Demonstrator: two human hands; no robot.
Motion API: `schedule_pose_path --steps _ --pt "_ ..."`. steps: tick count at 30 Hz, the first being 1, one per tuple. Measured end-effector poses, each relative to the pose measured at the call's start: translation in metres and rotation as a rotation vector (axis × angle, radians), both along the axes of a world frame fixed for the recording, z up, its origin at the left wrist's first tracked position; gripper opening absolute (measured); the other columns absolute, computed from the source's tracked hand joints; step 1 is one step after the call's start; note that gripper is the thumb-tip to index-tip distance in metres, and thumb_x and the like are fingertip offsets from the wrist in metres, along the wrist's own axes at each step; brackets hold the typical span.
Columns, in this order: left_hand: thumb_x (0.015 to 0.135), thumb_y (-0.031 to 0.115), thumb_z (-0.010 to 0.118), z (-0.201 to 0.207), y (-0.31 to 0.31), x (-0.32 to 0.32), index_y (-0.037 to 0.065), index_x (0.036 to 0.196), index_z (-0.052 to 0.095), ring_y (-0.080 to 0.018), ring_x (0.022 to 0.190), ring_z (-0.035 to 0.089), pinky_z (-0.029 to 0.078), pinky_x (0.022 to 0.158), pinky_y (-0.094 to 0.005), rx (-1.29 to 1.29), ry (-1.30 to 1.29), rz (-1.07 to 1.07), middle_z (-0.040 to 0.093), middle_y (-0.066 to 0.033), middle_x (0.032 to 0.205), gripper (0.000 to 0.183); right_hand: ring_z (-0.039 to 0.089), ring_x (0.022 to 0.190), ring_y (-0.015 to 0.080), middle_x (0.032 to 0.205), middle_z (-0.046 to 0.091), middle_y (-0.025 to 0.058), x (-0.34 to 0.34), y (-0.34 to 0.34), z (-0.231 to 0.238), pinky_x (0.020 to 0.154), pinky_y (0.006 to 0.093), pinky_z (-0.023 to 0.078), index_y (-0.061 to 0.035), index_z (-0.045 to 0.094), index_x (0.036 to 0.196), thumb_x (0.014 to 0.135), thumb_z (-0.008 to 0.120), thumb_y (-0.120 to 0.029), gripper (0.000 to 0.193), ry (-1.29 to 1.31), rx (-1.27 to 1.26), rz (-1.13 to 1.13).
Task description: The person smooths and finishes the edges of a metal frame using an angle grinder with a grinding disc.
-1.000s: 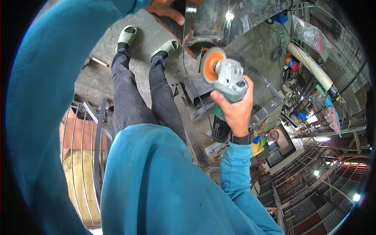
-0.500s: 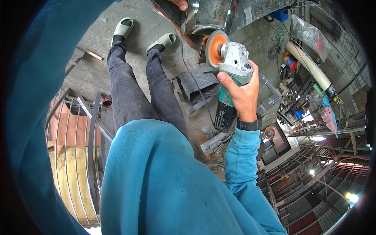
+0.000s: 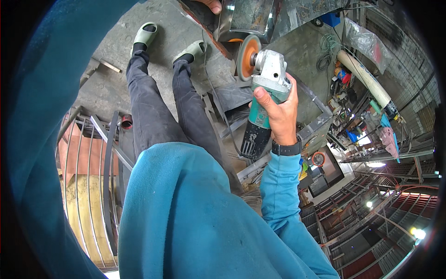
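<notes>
My right hand (image 3: 282, 111) is wrapped round the body of a green and grey angle grinder (image 3: 262, 116), thumb across its near side. The orange disc (image 3: 249, 56) points up and left, just below a shiny rectangular metal frame (image 3: 225, 22); whether they touch I cannot tell. At the top edge, my left hand (image 3: 211, 5) shows only in part, its fingers bent against the left end of that frame. The rest of this hand is out of view. A power cord (image 3: 218, 93) trails from the grinder's rear.
The frame rests at a worktable (image 3: 302, 14) with a rusty edge. Below lies a dark metal box section (image 3: 232, 100). Curved metal bars (image 3: 90, 186) stand at the left. To the right are a long pale tube (image 3: 367, 76), a coiled cable (image 3: 329, 46) and cluttered tools.
My right hand has moved the angle grinder left, and its disc has turned more edge-on. The left hand stays at the frame's end.
</notes>
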State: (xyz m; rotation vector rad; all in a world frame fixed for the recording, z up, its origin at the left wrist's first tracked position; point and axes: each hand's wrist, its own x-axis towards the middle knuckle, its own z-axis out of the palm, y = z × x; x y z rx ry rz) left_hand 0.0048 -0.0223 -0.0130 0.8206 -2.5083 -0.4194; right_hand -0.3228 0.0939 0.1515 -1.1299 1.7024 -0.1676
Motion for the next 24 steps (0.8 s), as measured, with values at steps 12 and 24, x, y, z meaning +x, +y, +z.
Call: schedule_pose_path --steps 12,24 --pt "0.077 0.063 0.078 0.0003 0.0006 0.0005 0.012 0.118 0.07 -0.0413 0.143 0.04 0.017 0.125 -0.0638 -0.007 -0.01 0.005 0.056 -0.0182 0.133 0.066 0.065 0.106 0.0182 0.117 0.068 0.0132 0.0077 0.0044 -0.0045 0.096 0.0336 0.051 0.0055 0.042 0.137 0.07 0.099 -0.036 0.098 -0.006 -0.039 -0.018" --pt "0.077 0.062 0.079 -0.0014 0.0003 0.0005 0.011 0.117 0.07 -0.0417 0.141 0.041 0.019 0.123 -0.0653 -0.01 0.016 -0.01 0.056 -0.0185 0.131 0.065 0.064 0.109 0.0204 0.12 0.066 0.0161 0.0009 0.0034 -0.0073 0.098 0.0349 0.05 0.0069 0.04 0.14 0.068 0.099 -0.04 0.104 0.026 -0.071 -0.027"
